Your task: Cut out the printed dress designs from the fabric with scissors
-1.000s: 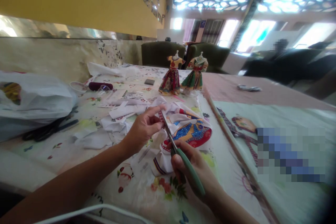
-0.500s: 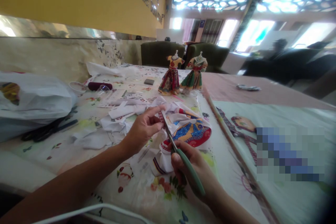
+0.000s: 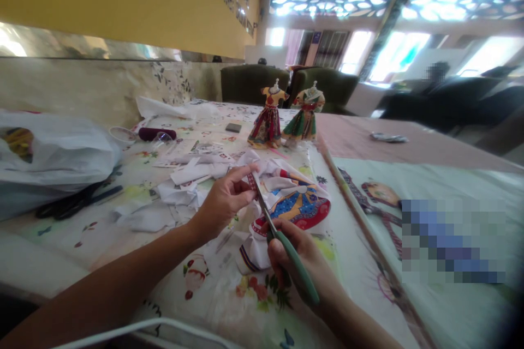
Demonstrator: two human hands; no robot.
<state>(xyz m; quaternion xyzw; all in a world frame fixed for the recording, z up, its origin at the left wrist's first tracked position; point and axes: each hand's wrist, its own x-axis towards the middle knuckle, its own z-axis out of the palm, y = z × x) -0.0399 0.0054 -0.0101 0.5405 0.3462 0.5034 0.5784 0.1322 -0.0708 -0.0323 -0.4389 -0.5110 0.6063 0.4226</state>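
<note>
My left hand (image 3: 229, 196) pinches a small red-and-white patterned strip (image 3: 251, 181) between thumb and fingers. Green-handled scissors (image 3: 297, 267) are gripped in my right hand (image 3: 301, 259), their blades pointing up and left along the edge of that strip. Just behind the blades lies a printed cutout piece (image 3: 295, 204) in blue, yellow and red. A white scrap with a dark striped border (image 3: 249, 259) rests in front of it. Further back stand two small dressed figures, one in a yellow top and red skirt (image 3: 268, 120), the other in a green skirt (image 3: 302, 120).
White paper scraps (image 3: 182, 191) cover the table left of my hands. A white plastic bag (image 3: 57, 152) and black scissors (image 3: 69, 204) lie at the left, near a maroon case (image 3: 158, 134). Patterned trims (image 3: 379, 193) lie on the right, and a white cable (image 3: 164, 324) crosses the front.
Both hands keep nearly the same pose, with the scissors still at the strip. The whole view has shifted very slightly.
</note>
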